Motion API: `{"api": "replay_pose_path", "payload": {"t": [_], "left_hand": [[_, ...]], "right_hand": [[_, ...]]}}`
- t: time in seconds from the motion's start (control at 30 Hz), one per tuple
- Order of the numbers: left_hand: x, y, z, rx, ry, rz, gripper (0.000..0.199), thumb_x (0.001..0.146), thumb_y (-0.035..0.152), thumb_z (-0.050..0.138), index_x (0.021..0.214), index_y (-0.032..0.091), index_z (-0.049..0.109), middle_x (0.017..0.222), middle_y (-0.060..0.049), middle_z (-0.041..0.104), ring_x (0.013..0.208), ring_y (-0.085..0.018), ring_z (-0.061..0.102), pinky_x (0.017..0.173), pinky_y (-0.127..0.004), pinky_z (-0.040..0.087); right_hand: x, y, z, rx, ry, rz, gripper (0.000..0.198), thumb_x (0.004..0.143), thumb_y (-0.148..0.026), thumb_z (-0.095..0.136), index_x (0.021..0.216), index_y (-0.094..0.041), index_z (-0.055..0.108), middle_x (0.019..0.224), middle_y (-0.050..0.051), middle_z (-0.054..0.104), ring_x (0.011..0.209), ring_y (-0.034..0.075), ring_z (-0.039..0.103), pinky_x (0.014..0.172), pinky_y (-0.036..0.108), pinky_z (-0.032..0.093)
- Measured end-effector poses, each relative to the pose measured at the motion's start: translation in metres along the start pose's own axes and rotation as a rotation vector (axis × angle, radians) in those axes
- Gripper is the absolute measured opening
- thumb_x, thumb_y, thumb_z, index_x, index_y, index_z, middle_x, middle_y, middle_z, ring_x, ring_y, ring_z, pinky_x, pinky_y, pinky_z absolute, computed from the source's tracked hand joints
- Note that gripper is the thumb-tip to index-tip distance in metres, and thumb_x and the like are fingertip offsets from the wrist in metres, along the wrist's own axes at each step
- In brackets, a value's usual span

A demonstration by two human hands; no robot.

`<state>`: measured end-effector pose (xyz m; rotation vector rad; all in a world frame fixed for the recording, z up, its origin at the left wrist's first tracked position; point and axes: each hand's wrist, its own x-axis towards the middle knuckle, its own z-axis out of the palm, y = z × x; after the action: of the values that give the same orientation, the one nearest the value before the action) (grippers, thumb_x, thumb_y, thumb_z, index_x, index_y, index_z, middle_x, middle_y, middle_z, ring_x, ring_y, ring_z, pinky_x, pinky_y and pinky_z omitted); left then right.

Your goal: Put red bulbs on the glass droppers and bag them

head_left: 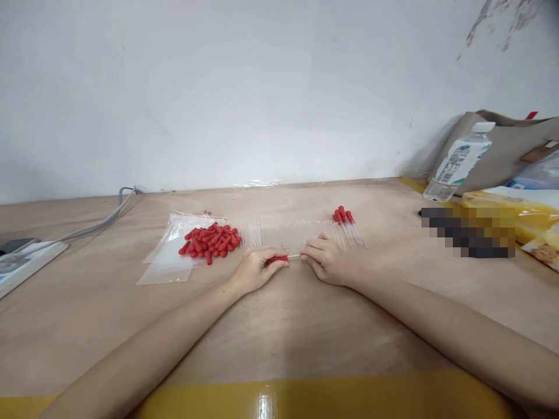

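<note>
Between thumb and fingers, my left hand (257,270) grips a red rubber dropper bulb (278,258), its open end pointing right. My right hand (325,259) pinches a thin clear glass tube (294,256), whose end meets the mouth of the bulb or lies right at it; how far it is inside I cannot tell. Behind both hands a row of clear glass tubes (283,234) lies side by side. Left of them is a heap of red rubber bulbs (210,241) on clear plastic bags (164,256). Several droppers with red bulbs (343,216) lie beyond my right hand.
A water bottle (461,164) leans by a grey-beige bag (506,148) at the back right, near yellow packages (515,209) and a blurred dark object (467,233). At left, a grey cable (102,223) runs to a white power strip (35,263). A white wall (262,93) bounds the table.
</note>
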<state>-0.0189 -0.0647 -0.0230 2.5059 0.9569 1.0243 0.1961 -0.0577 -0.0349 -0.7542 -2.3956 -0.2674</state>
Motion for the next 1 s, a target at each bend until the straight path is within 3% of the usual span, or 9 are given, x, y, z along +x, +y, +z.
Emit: {"api": "replay_pose_path", "payload": {"t": [0.27, 0.43, 0.6, 0.7, 0.77, 0.83, 0.93, 1.0], "left_hand": [[0.0, 0.001, -0.001, -0.018, 0.003, 0.008, 0.012, 0.081, 0.024, 0.058, 0.085, 0.016, 0.066, 0.079, -0.003, 0.068, 0.068, -0.012, 0.061, 0.063, -0.023, 0.047], [0.0, 0.001, 0.0, -0.009, 0.025, 0.035, 0.014, 0.081, 0.025, 0.058, 0.088, 0.016, 0.066, 0.08, -0.004, 0.068, 0.068, -0.013, 0.061, 0.063, -0.023, 0.048], [0.001, 0.001, 0.001, 0.049, 0.075, 0.061, 0.013, 0.081, 0.026, 0.057, 0.087, 0.016, 0.065, 0.08, -0.004, 0.068, 0.068, -0.013, 0.062, 0.063, -0.024, 0.049], [0.002, -0.001, 0.001, 0.127, 0.114, 0.087, 0.021, 0.08, 0.029, 0.059, 0.097, 0.016, 0.062, 0.087, -0.007, 0.066, 0.08, -0.017, 0.061, 0.073, -0.03, 0.05], [0.001, -0.004, 0.001, 0.207, 0.16, 0.068, 0.034, 0.079, 0.031, 0.06, 0.109, 0.016, 0.056, 0.099, -0.009, 0.063, 0.093, -0.021, 0.057, 0.083, -0.036, 0.047], [0.001, -0.007, 0.0, 0.282, 0.174, 0.024, 0.04, 0.079, 0.031, 0.059, 0.116, 0.017, 0.052, 0.108, -0.011, 0.059, 0.103, -0.023, 0.053, 0.089, -0.041, 0.044], [0.001, -0.01, 0.001, 0.341, 0.111, -0.024, 0.035, 0.081, 0.029, 0.056, 0.114, 0.017, 0.054, 0.115, -0.011, 0.056, 0.108, -0.025, 0.05, 0.093, -0.044, 0.041], [0.001, -0.011, 0.002, 0.35, 0.056, -0.036, 0.032, 0.082, 0.029, 0.054, 0.113, 0.017, 0.056, 0.119, -0.012, 0.055, 0.112, -0.026, 0.049, 0.094, -0.045, 0.04]], "right_hand": [[0.01, -0.016, -0.009, 0.241, -0.171, 0.223, 0.026, 0.088, -0.019, 0.038, 0.07, -0.016, 0.055, 0.066, 0.001, 0.057, 0.061, 0.012, 0.046, 0.068, 0.027, 0.031], [0.014, -0.013, -0.011, 0.398, -0.258, 0.343, 0.026, 0.087, -0.02, 0.039, 0.066, -0.016, 0.054, 0.061, -0.001, 0.055, 0.058, 0.01, 0.046, 0.059, 0.023, 0.032], [0.02, -0.012, -0.021, 0.338, -0.296, 0.291, 0.027, 0.087, -0.022, 0.04, 0.069, -0.016, 0.06, 0.065, 0.002, 0.06, 0.061, 0.012, 0.049, 0.06, 0.024, 0.034], [0.025, -0.011, -0.034, 0.238, -0.344, 0.253, 0.022, 0.083, -0.021, 0.045, 0.07, -0.017, 0.063, 0.069, 0.004, 0.064, 0.068, 0.014, 0.053, 0.066, 0.026, 0.036], [0.026, -0.003, -0.044, 0.225, -0.373, 0.351, 0.019, 0.079, -0.02, 0.048, 0.072, -0.018, 0.066, 0.07, 0.004, 0.066, 0.066, 0.015, 0.055, 0.063, 0.025, 0.036], [0.026, 0.011, -0.052, 0.215, -0.33, 0.535, 0.018, 0.077, -0.021, 0.049, 0.07, -0.018, 0.066, 0.07, 0.004, 0.066, 0.063, 0.014, 0.055, 0.058, 0.024, 0.036], [0.021, 0.037, -0.059, 0.042, -0.155, 0.846, 0.022, 0.077, -0.031, 0.05, 0.068, -0.017, 0.064, 0.07, 0.005, 0.066, 0.064, 0.016, 0.057, 0.056, 0.025, 0.036], [0.016, 0.051, -0.059, -0.107, -0.121, 1.003, 0.027, 0.076, -0.038, 0.049, 0.067, -0.018, 0.064, 0.069, 0.006, 0.065, 0.064, 0.019, 0.058, 0.053, 0.026, 0.034]]}}
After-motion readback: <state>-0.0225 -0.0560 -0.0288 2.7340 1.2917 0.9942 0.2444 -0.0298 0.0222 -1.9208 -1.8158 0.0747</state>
